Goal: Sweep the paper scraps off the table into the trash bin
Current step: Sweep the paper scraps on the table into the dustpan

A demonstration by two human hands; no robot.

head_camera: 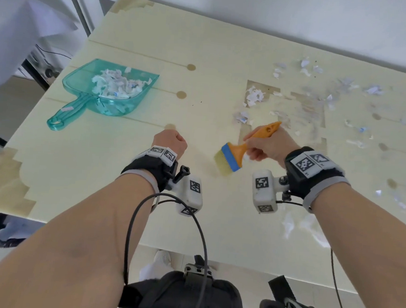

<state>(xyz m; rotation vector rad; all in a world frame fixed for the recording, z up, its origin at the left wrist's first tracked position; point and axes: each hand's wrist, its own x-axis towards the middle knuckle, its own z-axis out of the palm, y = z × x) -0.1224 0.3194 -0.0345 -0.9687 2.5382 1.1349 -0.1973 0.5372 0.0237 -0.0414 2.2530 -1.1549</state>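
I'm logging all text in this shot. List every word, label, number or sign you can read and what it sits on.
No readable words or numbers.
Wristband tags: black-and-white square code patterns; small print beside them too blurred to read.
Wrist boxes: the same code patterns, no text.
Paper scraps: blue marks, illegible.

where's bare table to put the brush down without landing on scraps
Bare table runs between the dustpan and the scraps, and across the far edge. The near strip by the left hand is free too. Right of the right hand, which holds the brush, scraps are scattered all over; that side is crowded.
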